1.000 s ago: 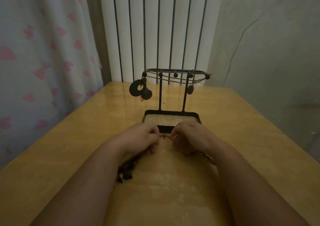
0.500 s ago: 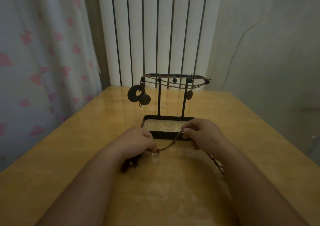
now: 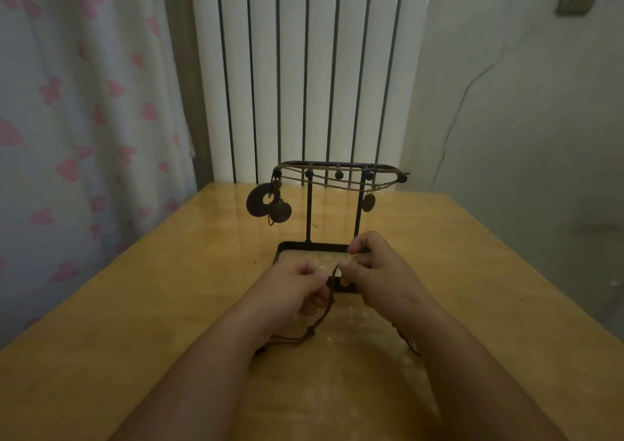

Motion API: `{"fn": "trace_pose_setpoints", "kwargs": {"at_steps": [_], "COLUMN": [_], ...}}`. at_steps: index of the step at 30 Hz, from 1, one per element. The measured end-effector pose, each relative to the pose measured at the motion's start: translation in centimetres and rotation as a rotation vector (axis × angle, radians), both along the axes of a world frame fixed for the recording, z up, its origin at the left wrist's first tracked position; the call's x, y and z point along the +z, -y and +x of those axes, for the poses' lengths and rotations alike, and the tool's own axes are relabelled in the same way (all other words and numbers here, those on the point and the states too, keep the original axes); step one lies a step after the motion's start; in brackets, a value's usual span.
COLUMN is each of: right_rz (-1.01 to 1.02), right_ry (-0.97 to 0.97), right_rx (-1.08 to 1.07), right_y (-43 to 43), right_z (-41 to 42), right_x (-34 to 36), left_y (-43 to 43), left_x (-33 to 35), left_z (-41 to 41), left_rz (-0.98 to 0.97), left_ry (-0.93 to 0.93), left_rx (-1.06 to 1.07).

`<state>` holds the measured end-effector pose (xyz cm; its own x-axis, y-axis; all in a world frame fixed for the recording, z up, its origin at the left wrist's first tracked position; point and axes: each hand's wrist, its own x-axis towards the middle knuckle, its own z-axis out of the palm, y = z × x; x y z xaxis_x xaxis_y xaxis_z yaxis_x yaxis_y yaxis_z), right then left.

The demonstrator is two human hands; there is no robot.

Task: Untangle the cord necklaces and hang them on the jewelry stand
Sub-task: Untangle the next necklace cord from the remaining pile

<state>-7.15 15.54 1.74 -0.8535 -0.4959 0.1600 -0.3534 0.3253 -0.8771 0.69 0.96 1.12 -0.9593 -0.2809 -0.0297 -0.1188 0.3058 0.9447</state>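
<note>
A black jewelry stand with a wood-grain tray base stands mid-table. Cord necklaces hang across its top bar, with a ring pendant at the left end and an oval pendant at the right. Just in front of the base, my left hand and my right hand both pinch a brown cord necklace. The cord runs down between the hands to a knot, then trails left under my left wrist. Another stretch of cord shows beside my right forearm.
The wooden table runs to a white radiator at the back. A curtain with pink hearts hangs on the left. A grey wall stands on the right.
Both hands have lifted off the table and come close together in front of the stand's base. The cord now hangs down between them instead of stretching flat.
</note>
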Motion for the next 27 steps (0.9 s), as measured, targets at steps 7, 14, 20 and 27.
{"fn": "trace_pose_setpoints", "kwargs": {"at_steps": [7,14,20,27], "right_rz": [-0.092,-0.189,-0.146,0.031], "right_ry": [0.024,0.320,0.422,0.367], "right_rx": [0.023,0.022,-0.002,0.139], "right_y": [0.3,-0.2,-0.9,-2.2], "right_z": [0.0,-0.2,-0.8,-0.8], "right_x": [0.4,1.1,1.0,1.0], "left_y": [-0.2,0.3,1.3,2.0], "left_x": [-0.1,0.3,0.8,2.0], "left_z": [0.1,-0.4,0.0,1.0], "left_rz": [0.149,0.169,0.388,0.484], "left_ry": [-0.017,-0.130,-0.304,-0.335], "left_rx": [-0.120,0.148,0.394,0.482]}}
